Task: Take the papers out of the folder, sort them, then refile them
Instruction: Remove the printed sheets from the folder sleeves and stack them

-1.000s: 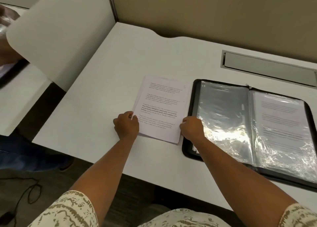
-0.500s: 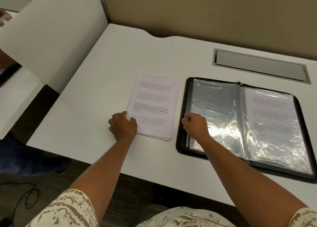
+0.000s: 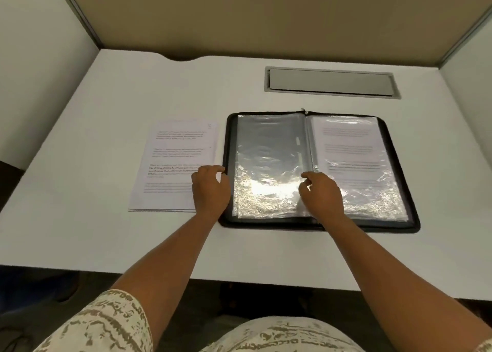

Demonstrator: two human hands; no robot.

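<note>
A black zip folder (image 3: 386, 226) lies open on the white desk (image 3: 106, 245). Its left plastic sleeve (image 3: 266, 149) looks empty, and the right sleeve holds a printed page (image 3: 348, 149). A stack of printed papers (image 3: 173, 165) lies just left of the folder. My left hand (image 3: 210, 192) rests with loosely curled fingers across the stack's right edge and the folder's left rim. My right hand (image 3: 320, 196) is on the sleeves near the spine, where thumb and forefinger pinch the plastic sleeve's lower part.
A grey cable-tray cover (image 3: 330, 82) is set into the desk behind the folder. A beige partition (image 3: 266, 19) closes the back and white side panels (image 3: 40, 58) stand left and right. The desk's front edge runs just below my forearms.
My left hand moved from the stack's lower left corner to its right edge. My right hand went from the folder's left rim to the sleeves near the spine. The view swung right.
</note>
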